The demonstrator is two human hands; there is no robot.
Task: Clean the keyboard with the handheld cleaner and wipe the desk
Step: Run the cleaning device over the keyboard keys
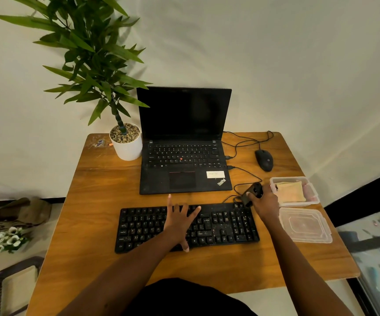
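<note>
On wooden desk (97, 201): dusty keyboard (225, 226); pale wall (275, 53) behind

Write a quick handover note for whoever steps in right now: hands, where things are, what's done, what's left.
Left hand: open, flat on the black external keyboard, steadying it.
Right hand: shut on the small black handheld cleaner, at the keyboard's far right corner.
Yellow cloth sits in the clear plastic tub to the right, lid beside it.
Done: cleaner picked up.
Left: crumbs still speckle the keys; wooden desk not yet wiped.
</note>
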